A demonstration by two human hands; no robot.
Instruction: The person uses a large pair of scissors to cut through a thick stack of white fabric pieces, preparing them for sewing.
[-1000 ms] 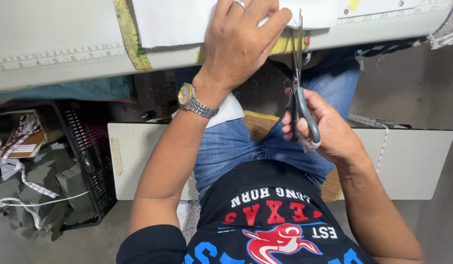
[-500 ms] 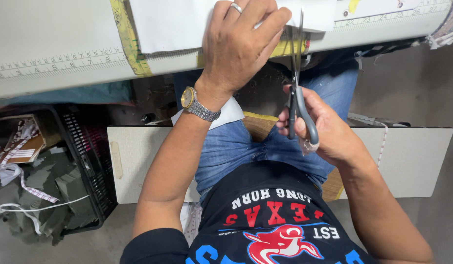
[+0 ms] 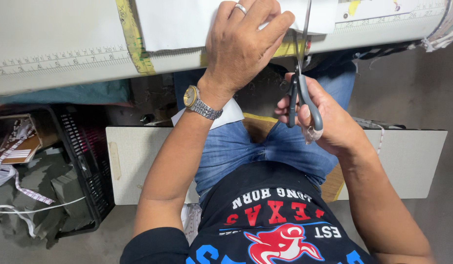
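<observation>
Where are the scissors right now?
In the head view, the scissors are in the right hand, right of centre, blades pointing up into the white sheet at the table edge, just right of the left hand pressing the sheet.

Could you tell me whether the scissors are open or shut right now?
Nearly shut: the scissors in the right hand show blades together as one thin line.

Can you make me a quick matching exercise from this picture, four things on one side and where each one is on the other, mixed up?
Things:
1. scissors
2. wristwatch
3. black crate
4. white sheet

Places:
A. on the left wrist
B. on the floor at the picture's left
C. in the right hand
D. on the table under the left hand

Pairs: 1-C, 2-A, 3-B, 4-D
</observation>
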